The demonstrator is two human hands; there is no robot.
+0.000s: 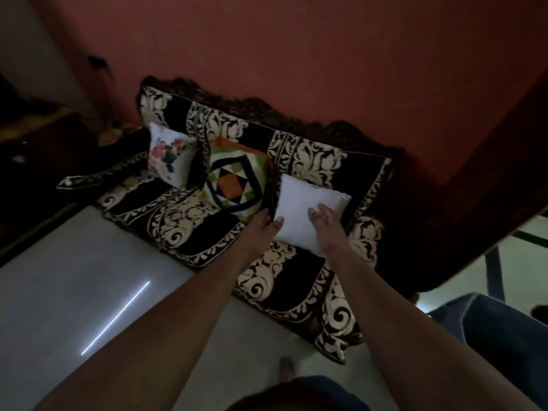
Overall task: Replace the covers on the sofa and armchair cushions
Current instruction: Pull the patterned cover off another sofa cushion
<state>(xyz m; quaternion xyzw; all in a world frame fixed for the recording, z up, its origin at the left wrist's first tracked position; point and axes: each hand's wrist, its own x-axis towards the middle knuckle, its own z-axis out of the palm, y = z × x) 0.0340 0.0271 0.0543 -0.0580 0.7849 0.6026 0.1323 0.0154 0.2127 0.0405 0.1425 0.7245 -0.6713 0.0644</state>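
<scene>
Reaching forward, your left hand (pixel 262 222) and right hand (pixel 326 225), fingers relaxed, touch the plain white cushion (pixel 308 212) on the sofa (pixel 189 232), at three o'clock of the geometric cushion (pixel 237 179).

Your bare white cushion (pixel 308 216) leans on the sofa (pixel 207 232), right of the patterned cushion (pixel 237 182) and floral cushion (pixel 169 152).

The plain white square cushion (pixel 308 216) looked of smooth matt cloth. The black-and-cream scroll-patterned sofa cover (pixel 189 221) seemed woven fabric. The pale floor (pixel 74 292) was glossy.
</scene>
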